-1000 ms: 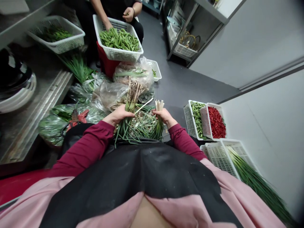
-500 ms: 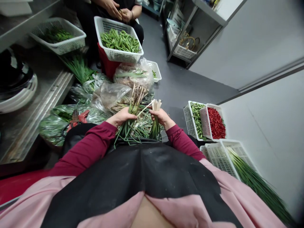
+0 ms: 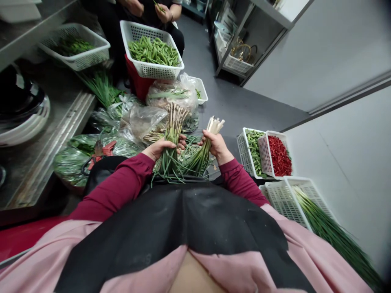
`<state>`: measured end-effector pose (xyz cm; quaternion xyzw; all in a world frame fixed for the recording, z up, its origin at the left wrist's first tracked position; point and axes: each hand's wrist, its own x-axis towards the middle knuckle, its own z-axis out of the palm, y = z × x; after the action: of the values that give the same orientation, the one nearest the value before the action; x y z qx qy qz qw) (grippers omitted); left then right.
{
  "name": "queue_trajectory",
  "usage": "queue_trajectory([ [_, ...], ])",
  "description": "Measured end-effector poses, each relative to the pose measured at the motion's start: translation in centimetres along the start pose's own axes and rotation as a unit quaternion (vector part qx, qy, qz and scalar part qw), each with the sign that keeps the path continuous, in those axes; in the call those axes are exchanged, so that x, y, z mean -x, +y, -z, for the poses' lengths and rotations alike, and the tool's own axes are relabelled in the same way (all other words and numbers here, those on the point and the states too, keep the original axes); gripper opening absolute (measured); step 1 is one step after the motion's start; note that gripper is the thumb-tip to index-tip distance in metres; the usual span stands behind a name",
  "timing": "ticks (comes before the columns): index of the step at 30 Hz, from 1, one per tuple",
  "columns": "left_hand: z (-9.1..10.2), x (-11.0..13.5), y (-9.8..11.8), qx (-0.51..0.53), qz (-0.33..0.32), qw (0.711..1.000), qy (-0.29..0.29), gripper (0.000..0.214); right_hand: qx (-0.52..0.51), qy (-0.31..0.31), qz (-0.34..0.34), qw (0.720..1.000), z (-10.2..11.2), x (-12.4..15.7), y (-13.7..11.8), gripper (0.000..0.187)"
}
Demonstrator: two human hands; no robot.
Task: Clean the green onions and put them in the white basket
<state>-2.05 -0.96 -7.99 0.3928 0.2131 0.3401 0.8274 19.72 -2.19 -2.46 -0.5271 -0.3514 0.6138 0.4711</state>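
Observation:
My left hand (image 3: 163,149) is closed round a bunch of scallions with brown, dirty root ends (image 3: 175,122); their green leaves hang down toward my lap. In my right hand (image 3: 216,145) is a second bunch, scallions with clean white ends (image 3: 215,123), tilted up to the right. Its green tops slant down and meet the other bunch's leaves above my black apron (image 3: 171,215). Beneath and between the hands lies a heap of loose peelings and leaves (image 3: 191,154). More unpeeled scallions (image 3: 152,137) lie behind my left hand.
Beyond the hands are plastic bags (image 3: 172,95) and a white basket of green pods (image 3: 152,51), with a co-worker's hands (image 3: 163,13) behind it. At right stand baskets of red chilies (image 3: 278,154), green peppers (image 3: 253,148) and long scallions (image 3: 324,219). A metal shelf (image 3: 61,138) runs along the left.
My right hand has moved right and slightly up with the clean bunch, now tilted and fanned out. The single pale stalk between the bunches no longer shows. The co-worker's hands have separated.

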Motion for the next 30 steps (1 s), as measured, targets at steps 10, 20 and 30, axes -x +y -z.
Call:
queue_trajectory([
  [10, 0.2, 0.2, -0.8, 0.025, 0.024, 0.998, 0.047, 0.056, 0.09, -0.056, 0.007, 0.994, -4.6, 0.0, 3.3, 0.038],
  [20, -0.5, -0.9, -0.9, -0.108, -0.057, 0.98, 0.158, 0.033, 0.119, -0.027, -0.008, 0.992, -2.0, -0.3, 3.8, 0.04],
  [30, -0.8, -0.5, -0.6, -0.1, -0.035, 0.98, 0.166, 0.025, 0.027, -0.016, -0.016, 0.999, -0.3, -0.3, 3.4, 0.036],
])
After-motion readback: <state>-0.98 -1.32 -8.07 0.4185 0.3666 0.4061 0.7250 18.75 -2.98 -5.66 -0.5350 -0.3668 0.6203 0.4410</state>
